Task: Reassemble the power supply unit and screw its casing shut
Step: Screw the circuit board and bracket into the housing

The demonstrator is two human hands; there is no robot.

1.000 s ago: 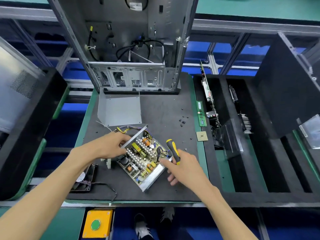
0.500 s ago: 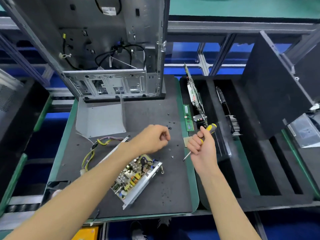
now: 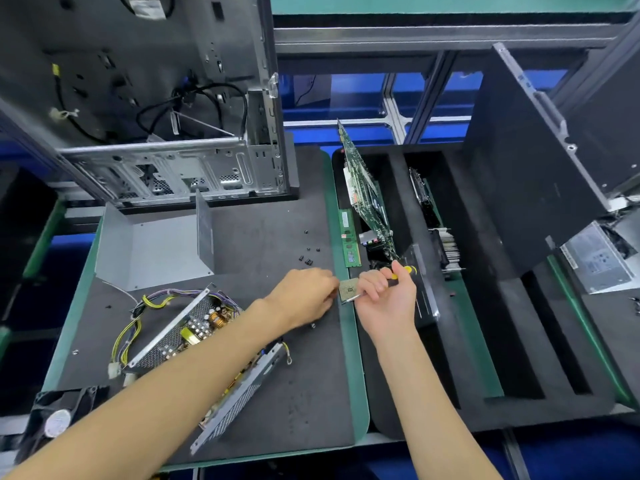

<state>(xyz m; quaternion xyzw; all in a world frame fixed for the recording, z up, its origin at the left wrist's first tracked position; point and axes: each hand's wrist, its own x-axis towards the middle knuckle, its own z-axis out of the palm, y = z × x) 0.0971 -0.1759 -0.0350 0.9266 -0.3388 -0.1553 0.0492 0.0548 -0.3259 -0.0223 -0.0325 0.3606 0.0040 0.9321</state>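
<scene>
The open power supply [image 3: 194, 334] lies on the black mat [image 3: 263, 237], circuit board and yellow wires showing, partly under my left forearm. Its bent grey metal cover [image 3: 156, 251] rests behind it. Loose black screws [image 3: 306, 259] lie on the mat's right part. My right hand [image 3: 388, 299] grips the yellow-and-black screwdriver [image 3: 405, 270], shaft pointing left. My left hand [image 3: 304, 296] has its fingertips bunched at the shaft's tip, pinching something small that looks like a screw. Both hands meet over a square processor chip [image 3: 347, 289] at the mat's right edge.
An empty computer case [image 3: 156, 98] stands at the back of the mat. A memory stick [image 3: 349, 242] lies on the green edge. The black foam tray [image 3: 485, 341] on the right holds a standing motherboard [image 3: 367, 195]. A fan [image 3: 59, 414] sits at bottom left.
Both hands left the power supply. My left hand went to the loose screws, then met the screwdriver tip. My right hand lifted the screwdriver and turned it sideways.
</scene>
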